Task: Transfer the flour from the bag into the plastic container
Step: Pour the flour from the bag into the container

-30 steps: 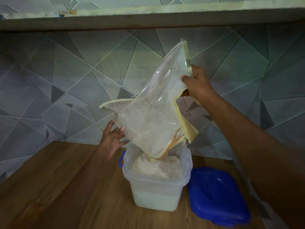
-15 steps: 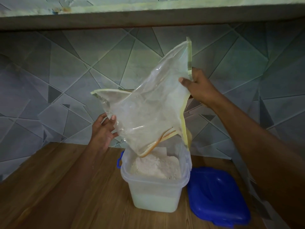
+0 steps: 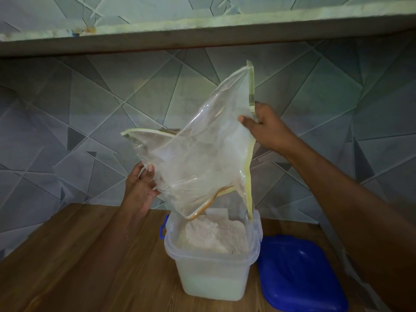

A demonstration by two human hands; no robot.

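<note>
Clear plastic bag with yellow seams (image 3: 202,158) held mouth-down, pinched on two sides.
Pinched high on one side seam by the right grip (image 3: 267,129), thumb in front; pinched low on the opposite edge by the left grip (image 3: 140,188). Mouth just above white flour (image 3: 211,237) heaped in the translucent square plastic container (image 3: 211,275) near the wooden worktop's (image 3: 90,255) back edge, blue plastic lid (image 3: 299,273) lying just beside, on the right.

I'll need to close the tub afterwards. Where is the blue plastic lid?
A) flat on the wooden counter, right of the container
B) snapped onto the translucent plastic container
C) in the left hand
A: the blue plastic lid lies flat on the wooden counter beside the open translucent plastic container; the left hand and right hand both grip the clear plastic bag.
</note>
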